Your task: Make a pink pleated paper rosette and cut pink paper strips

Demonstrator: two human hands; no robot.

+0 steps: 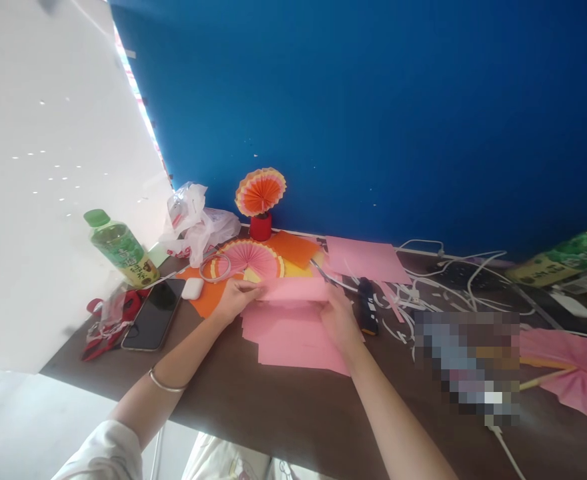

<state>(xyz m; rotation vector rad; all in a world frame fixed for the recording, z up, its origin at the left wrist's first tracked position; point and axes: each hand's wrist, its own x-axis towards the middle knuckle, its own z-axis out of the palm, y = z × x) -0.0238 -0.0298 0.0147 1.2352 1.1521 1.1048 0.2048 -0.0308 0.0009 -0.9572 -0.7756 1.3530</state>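
Note:
My left hand pinches the left end of a strip-shaped piece of pink paper, perhaps folded. At its right end, my right hand grips the same paper. Beneath both hands lie several overlapping pink sheets on the dark table. Just behind the left hand rests a round pleated paper fan in pink with a yellow edge. Orange paper lies beyond the held paper, and another pink sheet is at the back right.
An orange paper rosette stands in a red pot. On the left are a green-capped bottle, a phone, a white earbud case and a plastic bag. White cables and a pink fan occupy the right.

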